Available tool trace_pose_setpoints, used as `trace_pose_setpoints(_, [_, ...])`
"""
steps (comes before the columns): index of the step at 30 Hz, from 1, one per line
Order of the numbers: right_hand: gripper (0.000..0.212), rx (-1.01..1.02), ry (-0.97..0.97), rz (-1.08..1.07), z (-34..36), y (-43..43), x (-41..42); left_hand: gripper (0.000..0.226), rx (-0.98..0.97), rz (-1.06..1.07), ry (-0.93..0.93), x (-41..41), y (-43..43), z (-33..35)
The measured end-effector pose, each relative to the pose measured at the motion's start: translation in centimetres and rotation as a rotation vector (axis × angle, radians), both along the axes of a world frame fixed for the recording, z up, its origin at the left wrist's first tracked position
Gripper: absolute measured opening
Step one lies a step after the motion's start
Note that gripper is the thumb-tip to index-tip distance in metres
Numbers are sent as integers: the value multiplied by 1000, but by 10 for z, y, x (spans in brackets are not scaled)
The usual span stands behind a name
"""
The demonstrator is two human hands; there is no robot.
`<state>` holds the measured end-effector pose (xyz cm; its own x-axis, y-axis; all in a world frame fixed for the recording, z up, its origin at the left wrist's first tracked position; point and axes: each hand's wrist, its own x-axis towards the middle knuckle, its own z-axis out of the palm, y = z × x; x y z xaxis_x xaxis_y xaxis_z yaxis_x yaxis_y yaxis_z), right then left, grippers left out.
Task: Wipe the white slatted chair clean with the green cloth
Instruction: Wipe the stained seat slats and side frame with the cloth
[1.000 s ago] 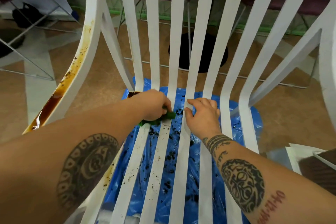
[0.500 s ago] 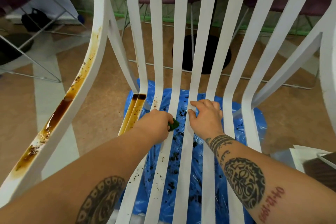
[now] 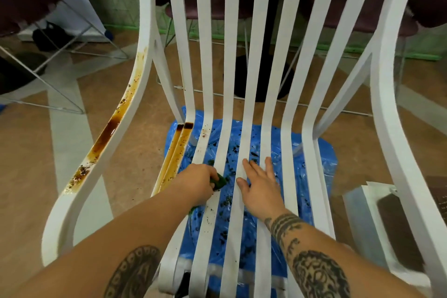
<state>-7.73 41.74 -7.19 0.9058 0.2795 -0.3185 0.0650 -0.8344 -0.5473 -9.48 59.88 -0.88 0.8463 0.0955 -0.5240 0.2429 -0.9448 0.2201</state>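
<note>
Wiping hand: left hand (image 3: pixel 198 182) grips crumpled green cloth (image 3: pixel 220 182) on a seat slat.
Other hand: right hand (image 3: pixel 260 186) flat, fingers straight, on middle slats.
Chair: white slatted chair (image 3: pixel 256 80), brown-stained at left.

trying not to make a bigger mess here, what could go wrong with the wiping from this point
Dragging the green cloth in the left hand through the wet brown spill beside it could smear clean slats. The pooled liquid on the armrest might drip onto the floor, outside the blue sheet. The right hand, flat on the slats, could pick up grit.
</note>
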Motion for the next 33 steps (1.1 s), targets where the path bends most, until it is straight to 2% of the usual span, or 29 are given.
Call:
trace_pose_setpoints(2, [57,10,-17,-4,-2,-1,-2,29,-35,51,-17,6,3,4])
trace_pose_setpoints(6, [55,-10,-84,-51,-5,5,-6,31,-74,190,-206,30,5,-8])
trace_pose_setpoints(15, [57,53,-76,-71,1,7,-3,43,-76,135,-499,123,-6,-34])
trace_pose_setpoints(20, [56,61,-78,-77,-4,7,0,53,2,29,-318,141,-7,-38])
trace_pose_setpoints(28, [56,139,-79,-126,-9,5,0,49,89,-82,-115,103,1,-25])
trace_pose_setpoints(33, [56,139,-67,-143,-5,5,-3,41,54,-124,-5,77,5,-2])
